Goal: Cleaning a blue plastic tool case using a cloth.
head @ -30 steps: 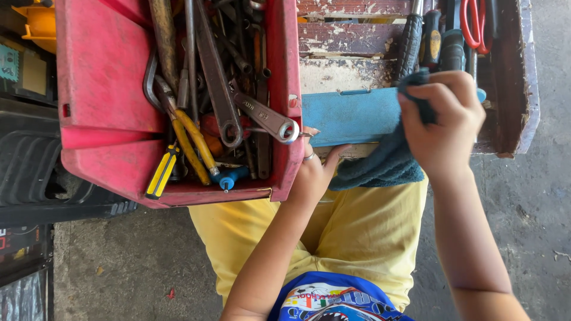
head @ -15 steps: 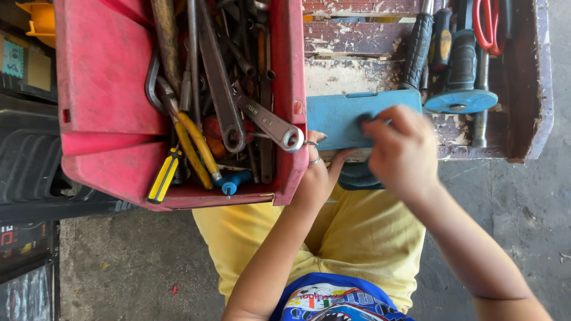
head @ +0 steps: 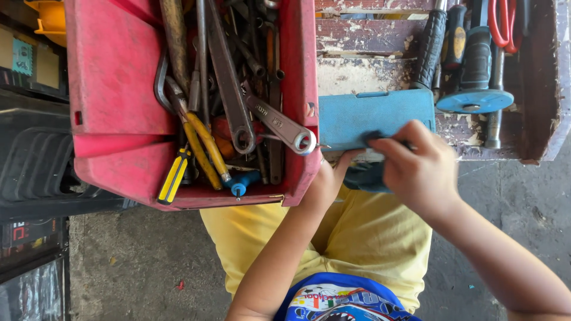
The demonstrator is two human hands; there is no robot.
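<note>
A blue flat case [head: 376, 119] is held at its near edge by the right hand [head: 419, 172], whose fingers [head: 397, 146] are clenched over it together with a dark blue cloth [head: 364, 177]. The left hand [head: 326, 181] is placed under the case, beside the red tool bin [head: 113, 89]; whether its fingers are gripping cannot be told. Beyond the right fingers, black-handled tools [head: 452, 44] and a blue disc [head: 474, 101] are laid on a worn wooden shelf [head: 363, 41]. Wrenches [head: 279, 126] and yellow-handled pliers [head: 199, 148] are piled in the bin.
</note>
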